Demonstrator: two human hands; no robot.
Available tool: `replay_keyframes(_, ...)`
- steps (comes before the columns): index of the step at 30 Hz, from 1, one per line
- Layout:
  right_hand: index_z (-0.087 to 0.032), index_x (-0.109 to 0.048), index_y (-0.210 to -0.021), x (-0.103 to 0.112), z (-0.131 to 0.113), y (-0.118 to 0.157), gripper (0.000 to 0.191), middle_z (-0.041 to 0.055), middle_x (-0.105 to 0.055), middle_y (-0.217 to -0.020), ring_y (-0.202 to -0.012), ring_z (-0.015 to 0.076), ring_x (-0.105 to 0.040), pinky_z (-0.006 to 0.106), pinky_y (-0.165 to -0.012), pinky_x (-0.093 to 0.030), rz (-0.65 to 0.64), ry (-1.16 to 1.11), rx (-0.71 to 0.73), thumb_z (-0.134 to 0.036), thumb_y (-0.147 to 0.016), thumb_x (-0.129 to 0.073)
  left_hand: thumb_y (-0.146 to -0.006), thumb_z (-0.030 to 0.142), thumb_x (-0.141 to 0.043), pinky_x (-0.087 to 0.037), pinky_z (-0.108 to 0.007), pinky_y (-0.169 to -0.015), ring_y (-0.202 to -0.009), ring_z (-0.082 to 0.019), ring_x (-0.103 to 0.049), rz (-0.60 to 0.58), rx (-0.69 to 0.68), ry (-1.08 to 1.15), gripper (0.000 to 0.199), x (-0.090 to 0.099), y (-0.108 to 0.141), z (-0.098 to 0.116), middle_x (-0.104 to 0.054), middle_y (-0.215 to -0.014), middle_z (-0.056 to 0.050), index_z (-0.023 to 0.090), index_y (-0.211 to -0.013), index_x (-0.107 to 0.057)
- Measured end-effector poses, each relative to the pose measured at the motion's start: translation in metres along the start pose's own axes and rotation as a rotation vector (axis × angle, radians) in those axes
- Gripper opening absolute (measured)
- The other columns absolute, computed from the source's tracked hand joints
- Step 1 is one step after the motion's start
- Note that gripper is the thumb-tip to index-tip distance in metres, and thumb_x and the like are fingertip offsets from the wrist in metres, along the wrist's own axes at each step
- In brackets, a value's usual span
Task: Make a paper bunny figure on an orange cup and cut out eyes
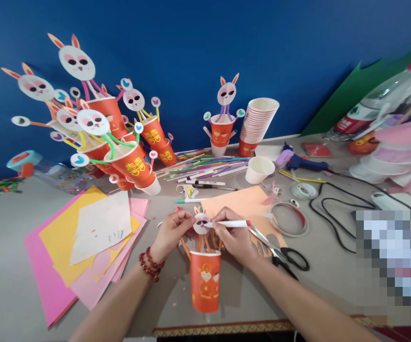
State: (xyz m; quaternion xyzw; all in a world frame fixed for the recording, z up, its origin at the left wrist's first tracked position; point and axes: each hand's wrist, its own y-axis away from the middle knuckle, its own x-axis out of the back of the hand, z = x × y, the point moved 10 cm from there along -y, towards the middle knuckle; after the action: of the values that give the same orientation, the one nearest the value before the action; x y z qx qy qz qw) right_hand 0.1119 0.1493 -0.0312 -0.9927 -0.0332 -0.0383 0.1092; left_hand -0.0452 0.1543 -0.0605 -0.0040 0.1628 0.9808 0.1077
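Patterned trim (226, 327), red cup (205, 282) on grey tabletop (5, 247), blue wall (169, 47) behind.

Counter (162, 294): matt grey, smooth. Red cup (205, 285), centre foreground: paper, slight sheen, printed. Coloured sheets (55, 266), left: matt paper. Bottle (379, 102), upper right: clear glossy plastic. Scissors (280, 251), lower right of centre: metal blades, black plastic-looking handles. Bracelet beads (150, 266): dark red, glossy.

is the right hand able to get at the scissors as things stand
Probably, but not freely: the right hand is holding a marker at the rabbit face. The scissors lie close beside its wrist, with nothing apparent on top.
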Motion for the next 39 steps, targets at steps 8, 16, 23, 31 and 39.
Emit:
replay_keyframes(8,-0.020,-0.052,-0.071,0.0002,0.0008,-0.0001,0.012,-0.0041,-0.048,-0.064,-0.055,0.0113,-0.044,0.023,-0.051,-0.035,0.004,0.001,-0.001,-0.014,-0.082,-0.052,-0.076,0.048,-0.073,-0.052,-0.021,-0.055,-0.056,-0.013,-0.066,0.006,0.012,0.010,0.033,0.0004,0.0002,-0.0009,-0.069,-0.066,-0.001,0.016,-0.078,-0.063)
replay_keyframes(16,-0.020,-0.051,-0.069,0.0000,-0.0001,0.0013,0.014,-0.0040,-0.048,-0.063,-0.055,0.0115,-0.044,0.023,-0.051,-0.035,-0.004,0.006,0.003,-0.014,-0.081,-0.052,-0.078,0.048,-0.072,-0.051,-0.021,-0.055,-0.057,-0.013,-0.066,0.001,0.005,-0.008,0.033,-0.0003,0.0003,0.0010,-0.069,-0.066,0.000,0.016,-0.078,-0.063)
replay_keyframes(23,-0.020,-0.051,-0.069,-0.0011,-0.0009,0.0006,0.014,-0.0044,-0.047,-0.062,-0.054,0.0114,-0.043,0.023,-0.051,-0.035,-0.015,0.014,-0.002,-0.015,-0.082,-0.053,-0.078,0.048,-0.071,-0.050,-0.020,-0.054,-0.055,-0.013,-0.065,0.008,0.005,-0.020,0.032,0.0004,0.0006,0.0010,-0.069,-0.065,0.000,0.016,-0.078,-0.063)
replay_keyframes(31,-0.020,-0.052,-0.069,-0.0005,-0.0004,0.0005,0.013,-0.0042,-0.047,-0.063,-0.054,0.0114,-0.043,0.023,-0.051,-0.035,-0.006,0.016,0.000,-0.015,-0.081,-0.053,-0.078,0.048,-0.071,-0.050,-0.020,-0.055,-0.056,-0.013,-0.065,0.001,0.000,-0.018,0.032,-0.0002,0.0003,0.0000,-0.069,-0.066,0.000,0.016,-0.078,-0.063)
replay_keyframes(39,-0.020,-0.052,-0.069,0.0008,-0.0018,0.0001,0.013,-0.0036,-0.048,-0.063,-0.055,0.0120,-0.045,0.024,-0.052,-0.036,0.005,0.022,-0.004,-0.016,-0.081,-0.054,-0.077,0.049,-0.072,-0.050,-0.021,-0.054,-0.055,-0.013,-0.065,0.006,0.004,-0.011,0.033,-0.0002,0.0009,0.0019,-0.068,-0.065,0.000,0.016,-0.078,-0.064)
